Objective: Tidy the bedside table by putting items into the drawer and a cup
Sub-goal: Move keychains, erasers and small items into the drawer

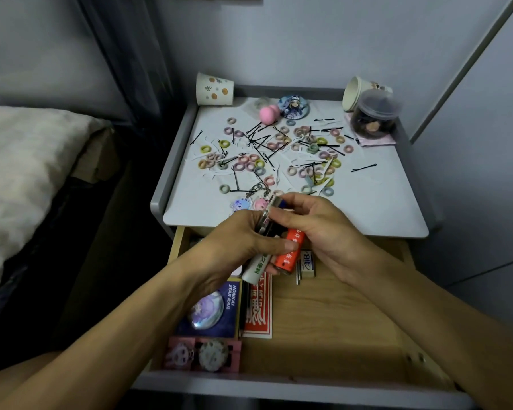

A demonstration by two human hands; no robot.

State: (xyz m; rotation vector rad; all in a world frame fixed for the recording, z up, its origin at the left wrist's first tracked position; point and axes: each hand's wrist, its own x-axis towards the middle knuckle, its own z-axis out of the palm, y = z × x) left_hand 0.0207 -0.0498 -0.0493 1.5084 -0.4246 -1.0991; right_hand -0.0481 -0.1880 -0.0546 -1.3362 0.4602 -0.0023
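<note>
Both hands meet above the open wooden drawer of the bedside table. My left hand grips a white lighter and an orange lighter side by side. My right hand pinches another lighter with a blue end just above them. Two keychain charms lie at the table's front edge behind my fingers. Many small pastel hair ties, black bobby pins and white floss picks cover the tabletop. A paper cup lies tipped at the back left.
In the drawer lie a purple badge box, a red card pack, a pink tray and an eraser. At the table's back are a pink sponge, a round badge, stacked cups and a clear jar. A bed is left.
</note>
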